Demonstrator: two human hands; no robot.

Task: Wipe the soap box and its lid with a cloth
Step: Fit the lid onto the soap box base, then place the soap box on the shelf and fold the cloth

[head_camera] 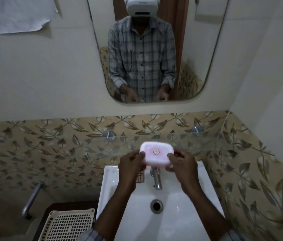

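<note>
Soap box (156,157) was held up in the air above the back edge of the sink (110,180), just in front of the glass shelf (206,141), directly over the tap (156,178). Lid was on, top face with a round sticker toward the camera.

Left hand (130,164) was clamped on the box's left end, fingers curled round it. Right hand (180,162) was pinching the right end, thumb on top, fingers under. Both had it by the short ends.

No cloth was in view near the sink; something white hung on the wall far up-left of it, couldn't tell what.

Handling, my read: small moulded plastic, so light and rigid, won't deform under grip. Glossy, likely with soap residue, so probably slippery, worse when wet. A drop into the ceramic basin could crack it. Best hold is across the short ends as it was; to get the lid off, grip the base low with one hand and lift at the lid's rim with the other. Whether soap was inside wasn't visible.
</note>
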